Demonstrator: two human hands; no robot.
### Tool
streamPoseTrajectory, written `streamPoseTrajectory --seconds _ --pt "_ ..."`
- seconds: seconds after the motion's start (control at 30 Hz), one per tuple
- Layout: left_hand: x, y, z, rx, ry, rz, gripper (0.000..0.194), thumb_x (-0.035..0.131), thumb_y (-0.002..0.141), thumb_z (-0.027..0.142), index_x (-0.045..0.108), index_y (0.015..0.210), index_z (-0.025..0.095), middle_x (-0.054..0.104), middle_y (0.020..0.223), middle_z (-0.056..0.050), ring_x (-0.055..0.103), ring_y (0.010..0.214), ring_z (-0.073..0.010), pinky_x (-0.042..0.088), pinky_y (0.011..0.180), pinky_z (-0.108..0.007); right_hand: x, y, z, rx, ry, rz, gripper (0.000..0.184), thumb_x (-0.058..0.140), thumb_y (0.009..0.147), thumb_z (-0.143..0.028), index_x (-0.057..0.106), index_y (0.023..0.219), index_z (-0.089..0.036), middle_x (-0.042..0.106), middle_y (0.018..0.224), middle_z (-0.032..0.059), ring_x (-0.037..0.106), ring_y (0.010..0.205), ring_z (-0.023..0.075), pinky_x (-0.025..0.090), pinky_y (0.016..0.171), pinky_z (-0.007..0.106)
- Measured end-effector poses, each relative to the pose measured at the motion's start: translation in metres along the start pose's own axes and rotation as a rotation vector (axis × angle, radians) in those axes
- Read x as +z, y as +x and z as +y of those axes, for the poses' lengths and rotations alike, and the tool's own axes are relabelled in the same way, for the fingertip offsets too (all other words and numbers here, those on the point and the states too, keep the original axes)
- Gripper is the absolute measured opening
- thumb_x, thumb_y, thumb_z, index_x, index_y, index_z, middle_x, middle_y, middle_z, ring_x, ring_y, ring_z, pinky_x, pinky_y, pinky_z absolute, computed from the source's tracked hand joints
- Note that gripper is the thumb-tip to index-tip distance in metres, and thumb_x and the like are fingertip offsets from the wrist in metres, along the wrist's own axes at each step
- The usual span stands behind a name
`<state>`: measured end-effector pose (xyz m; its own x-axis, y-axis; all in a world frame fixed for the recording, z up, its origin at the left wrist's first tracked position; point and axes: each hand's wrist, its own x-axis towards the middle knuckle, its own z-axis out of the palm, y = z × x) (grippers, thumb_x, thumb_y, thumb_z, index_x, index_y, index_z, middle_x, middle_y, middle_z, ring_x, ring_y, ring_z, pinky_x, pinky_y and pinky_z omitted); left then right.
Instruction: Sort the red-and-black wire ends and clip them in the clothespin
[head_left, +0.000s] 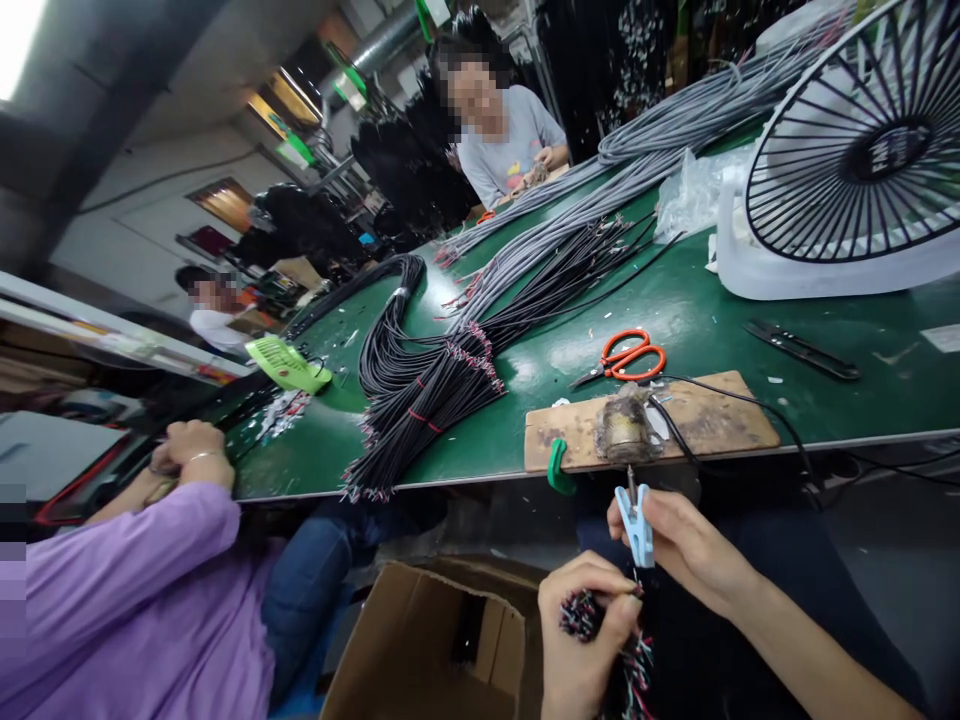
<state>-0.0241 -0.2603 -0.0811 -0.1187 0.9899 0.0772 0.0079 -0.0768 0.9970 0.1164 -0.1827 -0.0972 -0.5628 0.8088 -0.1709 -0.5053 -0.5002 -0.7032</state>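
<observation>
My left hand (pixel 574 640) is closed around a bundle of thin black cables (pixel 579 615) with red, white and green wire ends. Its thumb and forefinger pinch at a wire end just below a light-blue clothespin (pixel 637 530). The fingers of my right hand (pixel 690 545) grip this clothespin from the side. Right above it, a thin metal shaft (pixel 632 480) sticks out from a small, worn motor (pixel 626 428) on a wooden board (pixel 720 425). Whether the clothespin touches the shaft, I cannot tell. More wire ends (pixel 637 665) hang below my left hand.
Orange-handled scissors (pixel 634 355), black snips (pixel 802 348) and a white fan (pixel 862 170) stand on the green table (pixel 540 370). Bundled black cables (pixel 420 400) lie left. A cardboard box (pixel 420 640) is below. A co-worker in purple (pixel 150 600) sits left; another person (pixel 510 140) sits opposite.
</observation>
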Motion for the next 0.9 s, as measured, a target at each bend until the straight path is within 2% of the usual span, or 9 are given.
streamPoseTrajectory --seconds 0.07,0.2,0.37,0.47,0.6,0.77,0.9 --pt "-0.001 0.004 0.002 0.027 0.095 0.0 0.011 0.077 0.08 0.029 0.079 0.075 0.019 0.068 0.066 -0.004 0.062 0.057 -0.0156 0.046 0.054 -0.024 0.002 0.002 0.0 -0.008 0.024 0.035 0.042 0.075 0.078 -0.058 0.077 0.078 -0.015 0.067 0.075 0.0045 0.057 0.07 0.0153 0.045 0.065 0.026" --pt "0.001 0.01 0.005 0.071 0.234 -0.034 0.008 0.076 0.08 0.022 0.08 0.075 0.018 0.073 0.067 -0.006 0.065 0.061 -0.0173 0.048 0.059 -0.023 0.005 0.003 -0.004 -0.024 0.038 0.039 0.041 0.078 0.077 -0.055 0.075 0.074 -0.013 0.064 0.069 0.0027 0.054 0.062 0.0122 0.043 0.057 0.023" --pt "0.004 0.013 0.008 0.021 0.231 -0.035 0.01 0.076 0.08 0.023 0.079 0.072 0.018 0.073 0.067 -0.006 0.064 0.061 -0.018 0.047 0.061 -0.025 0.004 0.001 -0.002 0.011 0.038 0.031 0.044 0.075 0.078 -0.057 0.073 0.072 -0.013 0.064 0.068 0.0032 0.055 0.061 0.0137 0.045 0.058 0.025" --pt "0.004 0.012 0.009 0.001 0.236 -0.036 0.014 0.075 0.081 0.025 0.079 0.07 0.017 0.071 0.063 -0.005 0.062 0.06 -0.0183 0.045 0.061 -0.026 -0.002 0.001 0.007 0.027 0.074 0.048 0.049 0.07 0.081 -0.062 0.075 0.08 -0.013 0.068 0.072 0.006 0.059 0.066 0.0168 0.048 0.064 0.029" --pt "0.004 0.009 0.008 0.009 0.223 0.005 0.014 0.075 0.08 0.026 0.079 0.07 0.017 0.071 0.063 -0.006 0.062 0.058 -0.0185 0.045 0.059 -0.026 -0.018 -0.001 0.017 0.025 0.101 0.093 0.054 0.062 0.084 -0.066 0.076 0.08 -0.013 0.063 0.068 0.004 0.054 0.064 0.0154 0.042 0.062 0.028" --pt "0.002 0.003 0.009 0.007 0.267 -0.022 0.01 0.075 0.08 0.022 0.08 0.072 0.017 0.073 0.065 -0.007 0.065 0.06 -0.0197 0.047 0.061 -0.027 -0.035 -0.019 0.02 0.004 -0.101 0.079 0.043 0.066 0.088 -0.053 0.074 0.074 -0.014 0.063 0.066 0.003 0.049 0.064 0.0146 0.039 0.063 0.029" --pt "0.002 -0.004 0.009 -0.053 0.267 -0.059 0.01 0.074 0.08 0.02 0.08 0.073 0.017 0.074 0.066 -0.008 0.065 0.059 -0.0196 0.047 0.06 -0.027 -0.036 -0.037 0.024 0.047 -0.249 0.016 0.032 0.07 0.087 -0.046 0.076 0.083 -0.015 0.069 0.077 0.006 0.059 0.074 0.0186 0.045 0.071 0.032"
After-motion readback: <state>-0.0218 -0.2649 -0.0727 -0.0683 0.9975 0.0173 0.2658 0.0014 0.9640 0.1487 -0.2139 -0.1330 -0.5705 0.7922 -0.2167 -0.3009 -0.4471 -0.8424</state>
